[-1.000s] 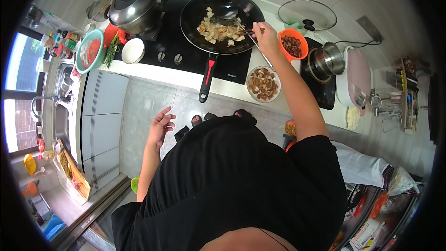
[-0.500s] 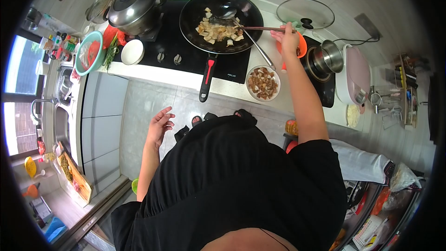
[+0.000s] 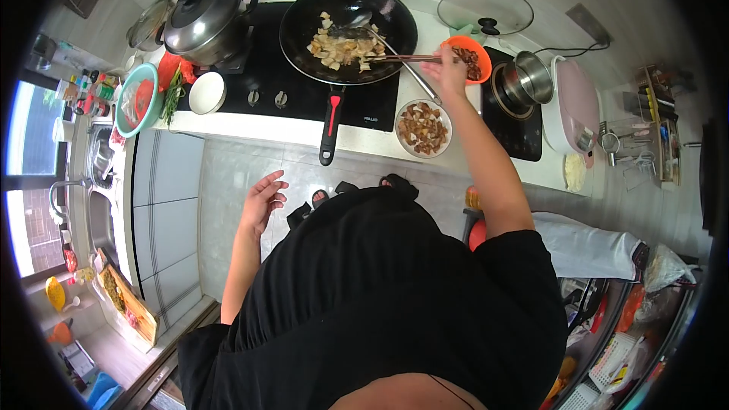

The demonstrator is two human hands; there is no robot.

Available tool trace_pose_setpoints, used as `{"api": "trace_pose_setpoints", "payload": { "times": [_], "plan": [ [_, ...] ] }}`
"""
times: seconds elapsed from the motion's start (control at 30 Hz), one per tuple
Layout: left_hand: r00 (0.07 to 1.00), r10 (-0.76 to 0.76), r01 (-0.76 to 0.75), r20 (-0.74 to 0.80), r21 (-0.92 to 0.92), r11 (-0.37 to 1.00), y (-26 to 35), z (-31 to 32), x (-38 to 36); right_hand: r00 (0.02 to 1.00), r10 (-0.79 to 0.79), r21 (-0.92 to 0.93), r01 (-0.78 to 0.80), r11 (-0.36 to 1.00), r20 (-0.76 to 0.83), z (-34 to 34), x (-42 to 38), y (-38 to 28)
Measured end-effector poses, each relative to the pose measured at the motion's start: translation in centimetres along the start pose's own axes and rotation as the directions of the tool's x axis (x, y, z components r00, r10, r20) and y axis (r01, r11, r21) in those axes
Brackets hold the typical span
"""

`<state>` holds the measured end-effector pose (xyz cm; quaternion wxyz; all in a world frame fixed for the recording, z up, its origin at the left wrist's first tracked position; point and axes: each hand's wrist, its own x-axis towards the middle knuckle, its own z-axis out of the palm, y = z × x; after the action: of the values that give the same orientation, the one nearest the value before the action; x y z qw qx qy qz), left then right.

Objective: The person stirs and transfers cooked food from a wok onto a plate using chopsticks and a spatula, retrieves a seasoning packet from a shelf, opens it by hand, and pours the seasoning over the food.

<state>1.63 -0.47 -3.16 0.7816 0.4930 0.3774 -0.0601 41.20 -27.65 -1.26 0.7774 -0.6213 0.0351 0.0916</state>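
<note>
My right hand (image 3: 446,74) grips a pair of brown chopsticks (image 3: 406,58), their tips over the pale food pieces (image 3: 342,52) in the black wok (image 3: 304,11). A metal spatula (image 3: 418,76) rests in the wok, its handle leaning over the rim toward the counter. Just beyond my right hand is an orange bowl (image 3: 477,45) of dark reddish-brown pieces. Below the hand stands a bowl (image 3: 423,129) of browned chunks. My left hand (image 3: 266,196) hangs over the floor in front of the counter, fingers apart and holding nothing.
The wok's black-and-red handle (image 3: 329,133) juts past the counter edge. A lidded steel pot (image 3: 209,23), a white bowl (image 3: 207,93) and a teal basin (image 3: 138,99) stand left. A glass lid (image 3: 486,9), small steel pot (image 3: 531,80) and pink-lidded appliance (image 3: 573,99) stand right.
My right hand and the chopsticks have shifted left and slightly down, the tips reaching further over the wok. More of the orange bowl shows. The view has moved slightly; my left hand stays put.
</note>
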Motion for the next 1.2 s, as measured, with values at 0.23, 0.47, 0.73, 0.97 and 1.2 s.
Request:
{"api": "trace_pose_setpoints", "payload": {
  "times": [0.23,0.47,0.73,0.97,1.2],
  "plan": [
    [1.000,0.005,-0.004,0.023,-0.018,1.000,0.3,-0.1,0.7,0.862,-0.399,-0.502,0.507,0.701,0.313,4.1,-0.4,-1.5],
    [1.000,-0.002,0.001,-0.024,-0.044,0.999,-0.3,-0.9,0.0,0.738,-0.414,-0.666,0.667,0.334,0.533,6.1,0.8,-0.3],
    [0.998,0.009,-0.014,-0.062,-0.078,0.997,-1.2,-2.2,-0.2,0.776,-0.392,-0.612,0.631,0.477,0.495,7.0,1.4,-1.1],
    [0.999,0.008,-0.011,-0.043,-0.070,0.997,-1.3,-2.0,0.2,0.754,-0.375,-0.630,0.656,0.414,0.539,6.0,1.2,-0.4],
    [1.000,0.014,-0.016,-0.022,-0.057,0.998,-0.4,-1.4,0.6,0.743,-0.355,-0.667,0.667,0.332,0.567,6.9,1.1,-0.1]
  ]
}}
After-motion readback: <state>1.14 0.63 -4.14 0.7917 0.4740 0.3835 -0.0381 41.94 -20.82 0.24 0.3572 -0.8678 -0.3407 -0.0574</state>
